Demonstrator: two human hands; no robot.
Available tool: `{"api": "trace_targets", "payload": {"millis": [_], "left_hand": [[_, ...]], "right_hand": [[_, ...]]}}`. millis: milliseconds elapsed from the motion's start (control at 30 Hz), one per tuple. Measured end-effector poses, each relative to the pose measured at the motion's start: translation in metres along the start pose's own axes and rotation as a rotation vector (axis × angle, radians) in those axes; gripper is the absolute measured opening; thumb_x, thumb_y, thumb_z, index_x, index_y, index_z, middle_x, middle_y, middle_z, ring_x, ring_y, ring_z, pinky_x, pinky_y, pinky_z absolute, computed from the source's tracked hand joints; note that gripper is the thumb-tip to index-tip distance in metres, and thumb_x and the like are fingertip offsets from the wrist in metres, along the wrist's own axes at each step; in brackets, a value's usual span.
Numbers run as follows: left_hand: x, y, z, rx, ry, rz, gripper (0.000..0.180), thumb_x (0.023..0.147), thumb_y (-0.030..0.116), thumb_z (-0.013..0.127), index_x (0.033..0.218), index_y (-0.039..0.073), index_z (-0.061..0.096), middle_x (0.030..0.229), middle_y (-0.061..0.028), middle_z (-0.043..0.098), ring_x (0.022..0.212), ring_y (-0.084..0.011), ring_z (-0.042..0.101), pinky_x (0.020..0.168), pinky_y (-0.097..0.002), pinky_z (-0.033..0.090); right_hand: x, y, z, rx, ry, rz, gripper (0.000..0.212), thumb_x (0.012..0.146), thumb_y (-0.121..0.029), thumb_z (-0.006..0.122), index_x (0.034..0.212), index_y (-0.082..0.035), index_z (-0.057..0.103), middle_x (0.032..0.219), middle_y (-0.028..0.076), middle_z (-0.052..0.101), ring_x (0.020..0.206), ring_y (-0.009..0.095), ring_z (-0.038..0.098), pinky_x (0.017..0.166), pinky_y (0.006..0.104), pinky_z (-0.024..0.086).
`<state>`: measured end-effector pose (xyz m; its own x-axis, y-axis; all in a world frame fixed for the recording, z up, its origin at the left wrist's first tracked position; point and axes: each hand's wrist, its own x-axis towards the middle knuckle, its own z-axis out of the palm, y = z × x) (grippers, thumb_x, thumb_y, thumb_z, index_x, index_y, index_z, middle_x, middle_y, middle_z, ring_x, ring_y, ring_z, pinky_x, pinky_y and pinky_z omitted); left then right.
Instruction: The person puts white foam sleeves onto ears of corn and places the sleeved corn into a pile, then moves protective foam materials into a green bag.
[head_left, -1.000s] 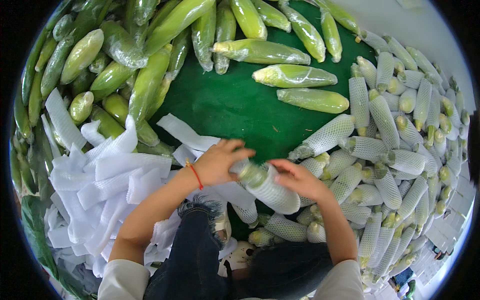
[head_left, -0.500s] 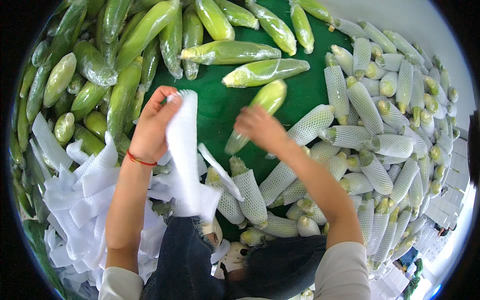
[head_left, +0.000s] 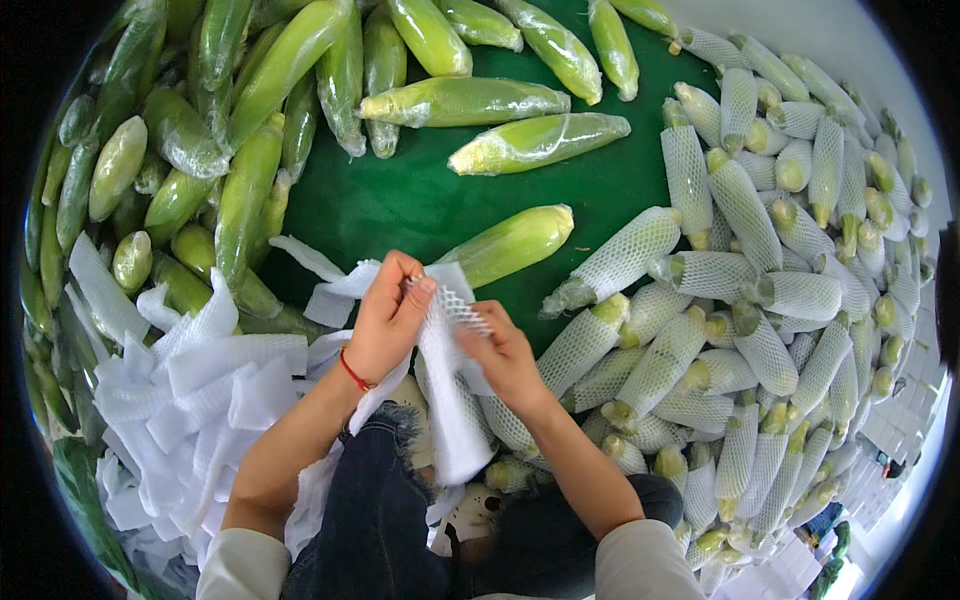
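Between my hands hangs a white foam net sleeve [head_left: 450, 430], its upper mouth stretched so the mesh shows. My left hand [head_left: 392, 318] pinches the sleeve's upper edge between thumb and fingers. On the other side of the mouth, my right hand [head_left: 502, 362] grips the mesh, its fingers partly hidden and a little blurred. Just beyond my hands a green ear of corn [head_left: 515, 243], in its husk and clear film, lies on the green surface [head_left: 370, 205]. Its near end is hidden behind the sleeve.
Loose foam net sleeves [head_left: 215, 400] are heaped at the left. Film-wrapped ears of corn [head_left: 255, 195] pile up behind them, with several more [head_left: 540, 143] along the far side. Netted ears of corn [head_left: 740, 200] fill the right. My knees [head_left: 375, 490] are below.
My right hand has let go of the ear of corn, leaving it on the green surface, and come back to the sleeve. My left hand has moved right and nearer with the sleeve, now stretched open.
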<state>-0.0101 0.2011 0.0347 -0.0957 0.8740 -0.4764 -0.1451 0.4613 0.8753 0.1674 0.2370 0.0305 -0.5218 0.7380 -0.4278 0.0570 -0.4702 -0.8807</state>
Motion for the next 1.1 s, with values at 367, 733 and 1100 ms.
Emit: {"api": "trace_targets", "payload": {"millis": [367,733,1100], "left_hand": [[0.106,0.017,0.039,0.602,-0.014,0.299,0.026,0.081,0.014,0.058,0.105,0.003,0.058,0.089,-0.0153,0.062,0.077,-0.0330,0.061,0.073,-0.0357,0.050],[0.023,0.028,0.018,0.054,0.099,0.144,0.020,0.087,0.007,0.050,0.099,-0.003,0.063,0.098,-0.0188,0.061,0.084,-0.0299,0.061,0.074,-0.0324,0.048],[0.049,-0.012,0.010,-0.370,-0.173,-0.510,0.037,0.095,0.028,0.049,0.110,-0.004,0.060,0.096,-0.0090,0.062,0.094,-0.0188,0.058,0.084,-0.0292,0.046]], "right_hand": [[0.050,0.018,-0.074,0.165,0.358,-0.081,0.042,0.086,-0.012,0.059,0.125,-0.004,0.044,0.117,0.009,0.054,0.106,0.018,0.054,0.086,0.0316,0.046],[0.037,-0.010,0.004,0.352,0.523,-0.181,0.006,0.087,-0.005,0.048,0.081,-0.005,0.051,0.072,-0.002,0.049,0.066,0.006,0.046,0.058,0.0229,0.040],[0.037,0.019,-0.018,0.519,0.299,-0.079,0.014,0.092,-0.011,0.046,0.080,-0.006,0.053,0.077,-0.003,0.053,0.071,0.005,0.049,0.064,0.0194,0.039]]}}
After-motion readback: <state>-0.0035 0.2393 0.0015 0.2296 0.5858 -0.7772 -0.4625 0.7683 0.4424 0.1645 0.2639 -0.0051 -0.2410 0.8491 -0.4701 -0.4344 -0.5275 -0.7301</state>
